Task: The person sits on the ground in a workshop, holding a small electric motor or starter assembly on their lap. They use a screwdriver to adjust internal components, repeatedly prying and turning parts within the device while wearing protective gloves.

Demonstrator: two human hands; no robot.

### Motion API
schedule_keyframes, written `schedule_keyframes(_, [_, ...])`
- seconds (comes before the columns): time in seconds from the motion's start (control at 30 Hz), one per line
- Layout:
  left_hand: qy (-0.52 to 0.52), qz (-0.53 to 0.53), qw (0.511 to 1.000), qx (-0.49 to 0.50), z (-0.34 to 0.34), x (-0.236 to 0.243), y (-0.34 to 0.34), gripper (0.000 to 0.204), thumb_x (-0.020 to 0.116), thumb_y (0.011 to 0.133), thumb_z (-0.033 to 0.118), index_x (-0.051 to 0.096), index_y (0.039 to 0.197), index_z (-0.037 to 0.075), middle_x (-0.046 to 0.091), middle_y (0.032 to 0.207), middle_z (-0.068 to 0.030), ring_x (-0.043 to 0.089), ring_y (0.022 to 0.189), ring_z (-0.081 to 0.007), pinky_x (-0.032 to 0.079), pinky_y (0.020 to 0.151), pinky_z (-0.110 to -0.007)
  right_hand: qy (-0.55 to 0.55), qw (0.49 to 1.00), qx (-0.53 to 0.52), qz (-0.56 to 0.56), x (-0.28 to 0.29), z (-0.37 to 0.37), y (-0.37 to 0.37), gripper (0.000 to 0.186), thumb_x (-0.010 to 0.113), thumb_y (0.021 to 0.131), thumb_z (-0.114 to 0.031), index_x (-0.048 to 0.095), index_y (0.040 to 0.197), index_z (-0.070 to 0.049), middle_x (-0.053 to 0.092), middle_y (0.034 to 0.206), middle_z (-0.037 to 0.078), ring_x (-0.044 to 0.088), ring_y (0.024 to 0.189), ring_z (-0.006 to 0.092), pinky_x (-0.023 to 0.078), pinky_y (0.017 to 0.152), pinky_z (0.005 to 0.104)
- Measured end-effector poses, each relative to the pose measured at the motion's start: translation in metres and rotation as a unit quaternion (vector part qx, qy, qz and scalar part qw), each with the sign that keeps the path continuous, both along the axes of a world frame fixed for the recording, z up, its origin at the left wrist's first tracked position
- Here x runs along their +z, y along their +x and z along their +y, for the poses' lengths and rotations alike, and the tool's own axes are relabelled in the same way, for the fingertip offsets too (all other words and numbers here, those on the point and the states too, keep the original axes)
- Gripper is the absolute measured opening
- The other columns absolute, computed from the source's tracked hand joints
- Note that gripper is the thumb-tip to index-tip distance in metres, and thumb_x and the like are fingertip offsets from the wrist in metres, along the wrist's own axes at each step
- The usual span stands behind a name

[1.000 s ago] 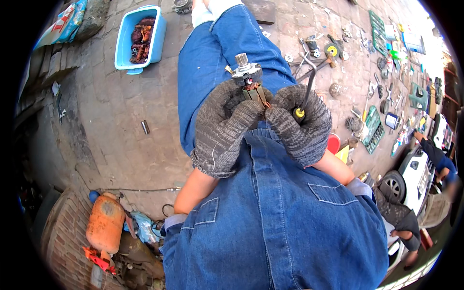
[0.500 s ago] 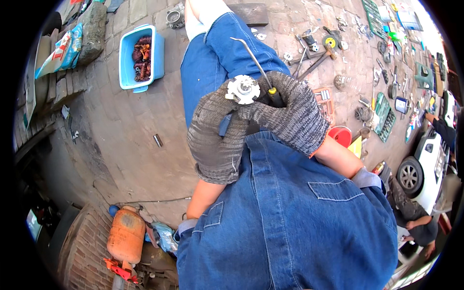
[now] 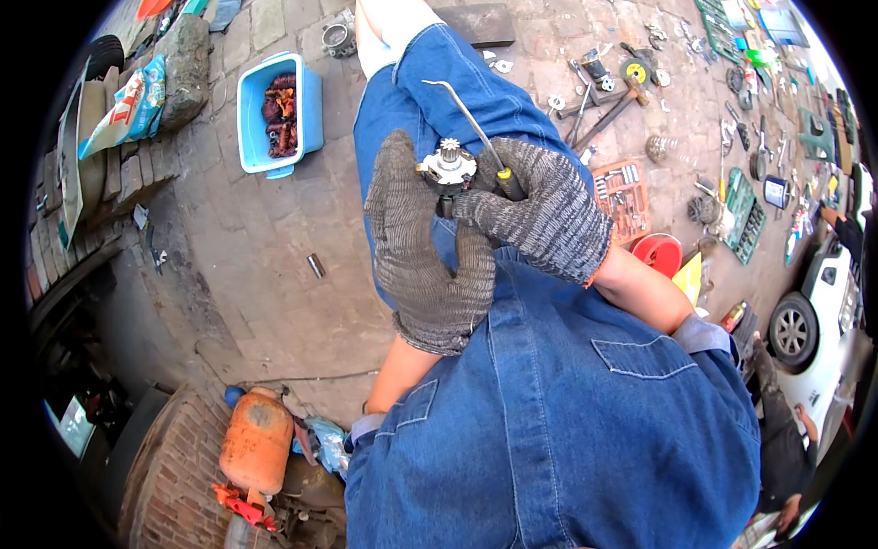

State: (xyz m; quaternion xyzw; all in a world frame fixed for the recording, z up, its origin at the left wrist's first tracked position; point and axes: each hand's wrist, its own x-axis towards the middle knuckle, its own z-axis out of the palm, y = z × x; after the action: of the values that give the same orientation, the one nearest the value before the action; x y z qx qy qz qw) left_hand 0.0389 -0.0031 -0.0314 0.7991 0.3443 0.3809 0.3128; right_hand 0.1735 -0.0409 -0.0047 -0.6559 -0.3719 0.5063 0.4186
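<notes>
Above my lap, my right hand [image 3: 547, 206], in a grey knit glove, is closed on a bent-tipped pick [image 3: 468, 121] with a yellow-and-black handle. Its fingertips also grip a metal gear assembly [image 3: 450, 168], a silver disc with a small toothed pinion on top and a dark stem below. My left hand [image 3: 416, 247], gloved the same way, is open beside the assembly, fingers stretched out and thumb apart. Whether its fingers touch the disc's edge I cannot tell.
A blue tub [image 3: 309, 114] of copper-coloured parts stands at the left, near a small metal cylinder [image 3: 315, 265]. An orange gas cylinder [image 3: 257, 442] is lower left. At the right are a hammer [image 3: 611, 108], a red bucket [image 3: 660, 253], socket sets [image 3: 622, 197], a person and a white car.
My left hand has opened out from its curl around the gear assembly. The assembly has tipped, so its pinion now points up and its stem shows. The pick stays in my right hand.
</notes>
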Motion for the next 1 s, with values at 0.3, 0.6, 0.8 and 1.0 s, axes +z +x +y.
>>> schedule_keyframes(0.3, [-0.25, -0.04, 0.967, -0.001, -0.007, -0.017, -0.027, 0.045, 0.057, 0.072, 0.002, 0.042, 0.115, -0.001, 0.046, 0.115, -0.017, 0.047, 0.105, -0.0243, 0.039, 0.088, -0.032, 0.005, 0.986, -0.035, 0.161, -0.009, 0.004, 0.0, 0.01, 0.059, 0.076, -0.013, 0.054, 0.077, -0.004, 0.055, 0.064, 0.002, 0.049, 0.055, 0.0058, 0.041, 0.05, 0.0222])
schedule_keyframes(0.6, [-0.544, -0.433, 0.718, 0.037, 0.004, 0.017, 0.007, 0.038, 0.047, 0.084, 0.008, 0.039, 0.119, 0.0, 0.05, 0.112, -0.0123, 0.05, 0.098, -0.0173, 0.042, 0.083, -0.028, 0.082, 0.996, 0.021, 0.0, -0.01, -0.001, 0.0, 0.013, 0.063, 0.074, -0.012, 0.055, 0.08, -0.004, 0.057, 0.073, 0.002, 0.052, 0.067, 0.0076, 0.045, 0.061, 0.0233])
schedule_keyframes(0.8, [-0.394, -0.236, 0.888, -0.019, 0.012, -0.001, -0.007, 0.035, 0.051, 0.081, 0.007, 0.047, 0.115, 0.001, 0.051, 0.113, -0.0145, 0.05, 0.104, -0.0216, 0.039, 0.089, -0.032, 0.068, 0.985, -0.044, 0.151, -0.011, 0.016, 0.009, 0.025, 0.064, 0.075, -0.012, 0.054, 0.094, 0.0, 0.06, 0.084, 0.006, 0.056, 0.079, 0.0103, 0.047, 0.07, 0.0237])
schedule_keyframes(1.0, [-0.291, -0.189, 0.938, 0.004, 0.01, 0.0, -0.002, 0.034, 0.051, 0.081, 0.007, 0.048, 0.115, 0.001, 0.049, 0.117, -0.0135, 0.047, 0.108, -0.0237, 0.038, 0.091, -0.034, 0.095, 0.991, 0.002, 0.093, -0.004, 0.02, -0.004, 0.041, 0.07, 0.069, -0.014, 0.051, 0.103, 0.0, 0.058, 0.09, 0.007, 0.055, 0.084, 0.0102, 0.046, 0.074, 0.0242])
